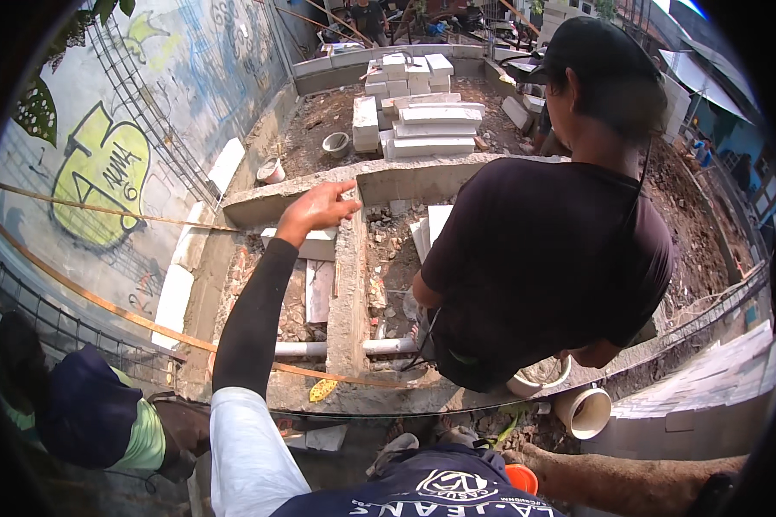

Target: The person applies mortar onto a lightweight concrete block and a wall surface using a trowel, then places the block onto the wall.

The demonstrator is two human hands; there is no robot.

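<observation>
My left hand (323,208) reaches forward in a black arm sleeve, over the grey concrete beam (347,293) that runs away from me. Its index finger is stretched out and the thumb stands apart; nothing is in it. Whether it touches the beam I cannot tell. Beneath the wrist lies a pale block (317,245), and a flat whitish slab (319,289) is nearer to me. My right hand does not show. Just right of the beam a co-worker (552,267) in a dark shirt and cap bends forward, close to white blocks (437,222) on the rubble.
White blocks (431,129) are stacked farther off, near a grey bucket (335,144) and a whitish bucket (271,171). Pale pipe (390,345) crosses the trench. A wooden strip (103,293) slants in from the left. Another person (95,405) crouches lower left. A cream bucket (584,412) lies tipped.
</observation>
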